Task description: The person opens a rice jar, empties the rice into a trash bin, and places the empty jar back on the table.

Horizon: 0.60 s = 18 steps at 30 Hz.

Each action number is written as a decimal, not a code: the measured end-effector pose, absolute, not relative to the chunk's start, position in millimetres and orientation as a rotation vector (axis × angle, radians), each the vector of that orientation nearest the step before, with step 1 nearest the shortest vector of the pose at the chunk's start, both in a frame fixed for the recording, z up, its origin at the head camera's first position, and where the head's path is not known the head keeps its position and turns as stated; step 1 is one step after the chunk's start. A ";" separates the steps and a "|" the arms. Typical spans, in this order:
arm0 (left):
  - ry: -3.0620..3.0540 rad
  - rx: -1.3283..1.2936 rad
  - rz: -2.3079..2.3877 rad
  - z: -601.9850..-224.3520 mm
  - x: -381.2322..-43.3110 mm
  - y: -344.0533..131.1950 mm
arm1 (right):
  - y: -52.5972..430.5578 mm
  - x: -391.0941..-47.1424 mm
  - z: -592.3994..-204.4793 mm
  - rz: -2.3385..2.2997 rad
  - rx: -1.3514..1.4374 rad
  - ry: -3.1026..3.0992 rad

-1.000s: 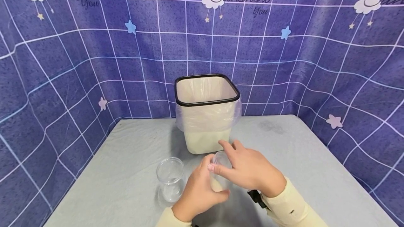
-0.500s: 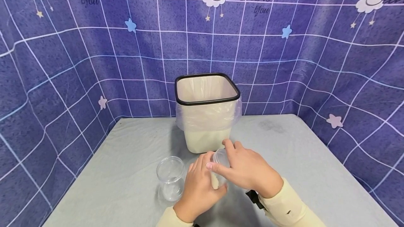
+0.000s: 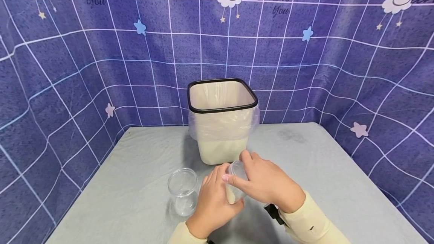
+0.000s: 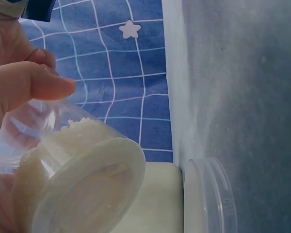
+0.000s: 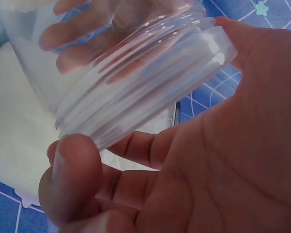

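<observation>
In the head view my left hand (image 3: 215,208) grips a tilted clear plastic jar (image 3: 231,195), whose lower part holds white, rice-like grains (image 4: 82,133). The jar's base faces the left wrist camera. My right hand (image 3: 271,182) holds a clear ribbed lid (image 5: 203,60) at the jar's mouth, thumb on the near side and fingers round the far side. Screw threads (image 5: 157,46) show just beside the lid in the right wrist view. Left fingers (image 5: 80,31) appear through the jar wall there. A second clear jar (image 3: 183,189) stands upright on the table, left of my left hand.
Behind the hands stands a cream bin (image 3: 220,151) with a black rim and a clear liner folded over its sides. A grey cloth covers the table (image 3: 135,183). Purple-blue gridded curtain (image 3: 156,48) encloses the back and both sides.
Over the last second my left hand has turned slightly and its fingers sit closer round the jar. My right fingers have drawn in round the lid. The bin and standing jar stay put.
</observation>
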<state>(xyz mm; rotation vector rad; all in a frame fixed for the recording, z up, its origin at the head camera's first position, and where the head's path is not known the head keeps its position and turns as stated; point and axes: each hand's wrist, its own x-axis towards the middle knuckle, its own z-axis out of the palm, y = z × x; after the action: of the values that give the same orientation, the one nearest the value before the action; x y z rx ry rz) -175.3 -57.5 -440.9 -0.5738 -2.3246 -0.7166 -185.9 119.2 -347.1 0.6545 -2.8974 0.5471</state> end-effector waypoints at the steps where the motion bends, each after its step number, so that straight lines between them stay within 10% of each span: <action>1: -2.325 -0.574 -0.722 -440.9 -175.3 -57.6 | 119.2 -186.0 -347.1 0.548 0.660 -2.895; 18: -2.311 -0.603 -0.913 -440.5 -175.3 -58.9 | 120.5 -185.9 -346.0 0.579 0.716 -2.826</action>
<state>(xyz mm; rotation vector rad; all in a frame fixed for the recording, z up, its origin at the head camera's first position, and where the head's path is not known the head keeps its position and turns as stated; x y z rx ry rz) -175.3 -58.9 -440.5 -0.6030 -2.3105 -0.9132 -185.9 120.5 -346.0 0.7161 -2.8263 0.5786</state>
